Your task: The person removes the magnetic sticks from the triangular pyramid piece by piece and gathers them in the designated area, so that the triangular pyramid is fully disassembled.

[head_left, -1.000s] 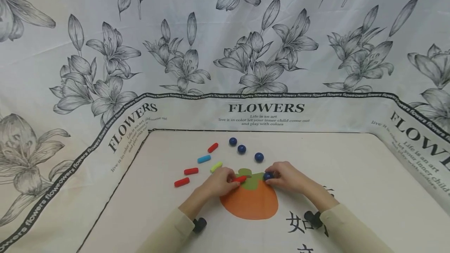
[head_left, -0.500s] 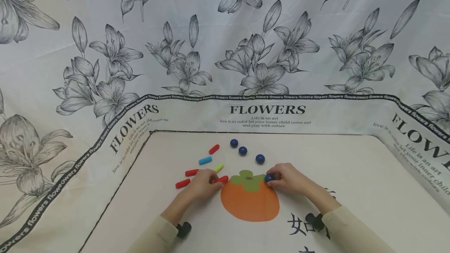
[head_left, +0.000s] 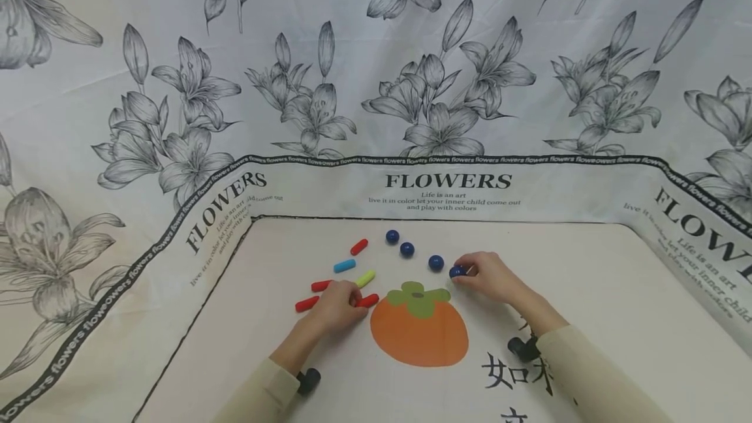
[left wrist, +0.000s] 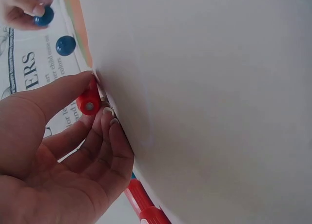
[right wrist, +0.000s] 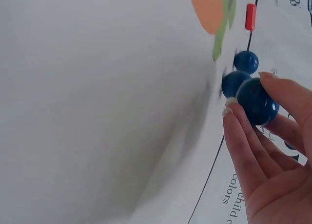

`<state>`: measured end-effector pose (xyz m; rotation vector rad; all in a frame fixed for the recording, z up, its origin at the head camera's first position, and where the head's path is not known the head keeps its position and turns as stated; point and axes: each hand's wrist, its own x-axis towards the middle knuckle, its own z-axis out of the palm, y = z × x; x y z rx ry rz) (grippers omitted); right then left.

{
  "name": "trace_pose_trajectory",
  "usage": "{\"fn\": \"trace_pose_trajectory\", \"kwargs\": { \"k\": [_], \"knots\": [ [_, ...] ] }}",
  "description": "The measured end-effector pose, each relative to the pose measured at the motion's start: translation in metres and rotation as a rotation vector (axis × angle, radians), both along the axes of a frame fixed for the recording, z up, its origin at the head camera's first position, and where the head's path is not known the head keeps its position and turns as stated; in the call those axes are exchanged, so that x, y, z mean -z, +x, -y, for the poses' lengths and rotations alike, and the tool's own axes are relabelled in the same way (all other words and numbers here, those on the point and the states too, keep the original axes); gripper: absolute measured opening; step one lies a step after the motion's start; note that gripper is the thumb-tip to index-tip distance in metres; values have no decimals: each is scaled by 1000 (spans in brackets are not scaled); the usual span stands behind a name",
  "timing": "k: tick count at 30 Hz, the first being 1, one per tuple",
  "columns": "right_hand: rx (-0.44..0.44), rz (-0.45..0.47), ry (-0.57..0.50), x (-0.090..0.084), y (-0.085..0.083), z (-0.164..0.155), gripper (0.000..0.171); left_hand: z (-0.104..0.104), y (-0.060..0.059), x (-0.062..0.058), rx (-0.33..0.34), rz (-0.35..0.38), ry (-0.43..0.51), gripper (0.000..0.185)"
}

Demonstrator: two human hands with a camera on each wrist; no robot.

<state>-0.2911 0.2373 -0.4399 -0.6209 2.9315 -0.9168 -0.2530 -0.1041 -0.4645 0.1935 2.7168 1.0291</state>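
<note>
Right hand [head_left: 490,275] pinches blue ball [head_left: 456,271] just beside the next ball [head_left: 435,263] on the worktop [head_left: 587,292]; it may roll. Left hand [head_left: 337,302] pinches red stick [head_left: 368,300] by the persimmon print [head_left: 420,331]; it could slip.

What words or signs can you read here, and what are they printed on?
"FLOWERS": large, on the cloth's border band.
"Life is an art / live it in color let your inner child come out / and play with colors": under it.
"flowers" repeated: black edge strip, tiny.
Chinese characters "如" and others: cloth beside the right hand, partly hidden, unreadable.
</note>
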Motion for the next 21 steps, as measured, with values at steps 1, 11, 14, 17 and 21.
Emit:
{"fn": "trace_pose_trajectory", "kwargs": {
  "k": [1,11,14,17,21],
  "knots": [
    [25,-9,0,-2,-5,0,30,0,-1,0,-4,3,-2,23],
    [250,28,-4,13,-43,-1,39,-1,1,2,25,27,-3,26],
    [309,74,12,20,-47,-5,36,-3,2,2,37,32,-5,26],
    [348,108,21,23,-50,-9,33,-5,2,2,37,35,-8,27],
    [355,129,15,24,-52,-10,35,-7,2,1,24,50,-17,27]
  ]
}}
